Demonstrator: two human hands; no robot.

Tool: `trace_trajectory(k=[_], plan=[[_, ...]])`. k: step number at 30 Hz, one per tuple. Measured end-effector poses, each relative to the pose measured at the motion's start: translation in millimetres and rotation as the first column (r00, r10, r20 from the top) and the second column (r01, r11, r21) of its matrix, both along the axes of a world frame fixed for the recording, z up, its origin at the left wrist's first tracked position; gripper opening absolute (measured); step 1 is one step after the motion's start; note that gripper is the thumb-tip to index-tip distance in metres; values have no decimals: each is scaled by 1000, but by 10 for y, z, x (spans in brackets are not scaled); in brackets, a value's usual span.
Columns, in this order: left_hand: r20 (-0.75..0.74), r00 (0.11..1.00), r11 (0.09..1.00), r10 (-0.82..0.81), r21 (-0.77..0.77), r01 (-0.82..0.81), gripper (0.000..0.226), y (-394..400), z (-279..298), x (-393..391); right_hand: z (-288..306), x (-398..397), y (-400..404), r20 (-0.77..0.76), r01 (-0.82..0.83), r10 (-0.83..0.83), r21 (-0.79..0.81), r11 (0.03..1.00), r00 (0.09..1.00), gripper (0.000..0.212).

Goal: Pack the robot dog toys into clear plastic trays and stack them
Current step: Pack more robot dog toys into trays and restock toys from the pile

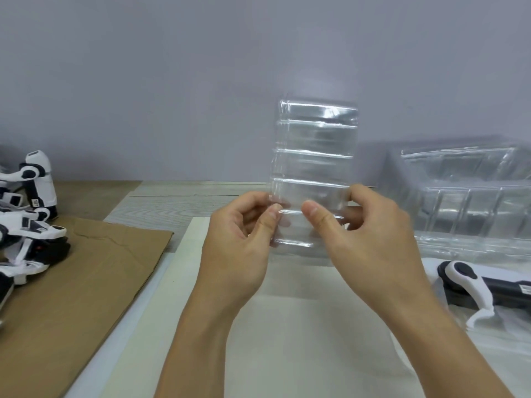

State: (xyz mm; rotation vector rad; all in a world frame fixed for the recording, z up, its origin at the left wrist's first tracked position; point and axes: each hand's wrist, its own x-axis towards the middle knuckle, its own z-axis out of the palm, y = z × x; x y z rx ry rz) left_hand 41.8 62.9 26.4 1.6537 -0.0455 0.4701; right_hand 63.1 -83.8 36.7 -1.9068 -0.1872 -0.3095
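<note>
Clear plastic trays (471, 202): pile at right, none visibly filled.
Robot dog toys (28, 222): heaped left; one (474, 285) lies right, unpacked.
Held tray (314, 156): upright, empty, above tabletop (178, 205).
Grip: left hand (238, 248) and right hand (370, 245) pinch its lower edge.
Progress: judged barely begun.

Two hands are seen: the left hand (238, 239) and the right hand (365, 239). One clear tray (314, 156) is held upright between them at the centre. A pile of further trays (471, 202) is seen at the far right; their number cannot be told. One robot dog (474, 285) is seen at the near right. On the left, a heap of dogs (31, 225) is seen, at least three. One cardboard sheet (80, 282) is counted.
</note>
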Motion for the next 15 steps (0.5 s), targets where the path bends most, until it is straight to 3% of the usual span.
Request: trace_trajectory(k=[6,15], plan=[[3,988,988,152,-32,-151,49,-35,-10,28,4,-2,70,-31,-40,46,179,983,998,15],[52,975,976,217,-29,-215,44,-37,1,22,26,-30,93,-64,-16,33,250,968,997,13]])
